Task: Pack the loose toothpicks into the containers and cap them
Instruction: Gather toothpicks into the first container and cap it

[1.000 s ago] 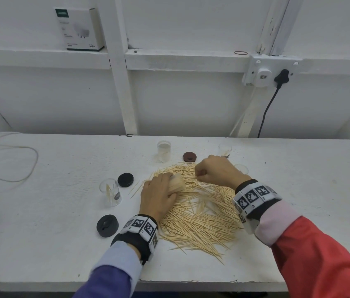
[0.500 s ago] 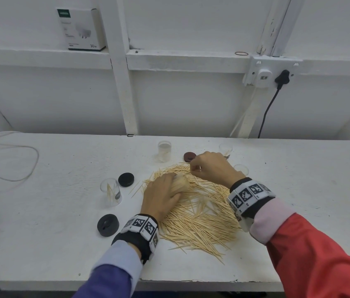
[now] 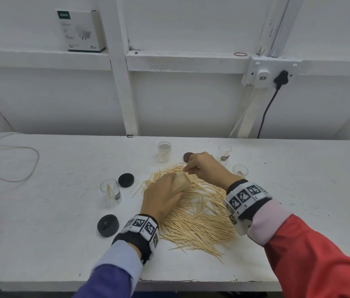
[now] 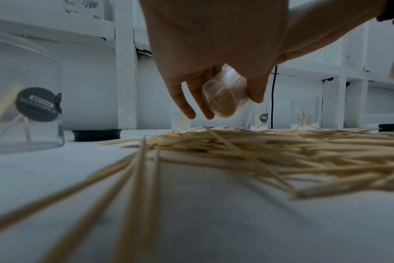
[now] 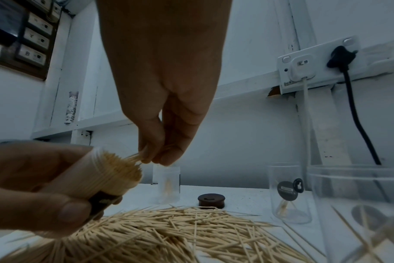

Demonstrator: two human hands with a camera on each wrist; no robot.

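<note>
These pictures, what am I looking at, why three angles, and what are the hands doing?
No machine here: a person wears one camera on the head and one on each wrist. The head view looks down on a white table with a heap of toothpicks, some nearly empty clear jars and loose dark caps. The left wrist view looks along the left hand, which grips a tilted jar packed with toothpicks. The right wrist view shows the right hand pinching a few toothpicks at that jar's open mouth.
</note>
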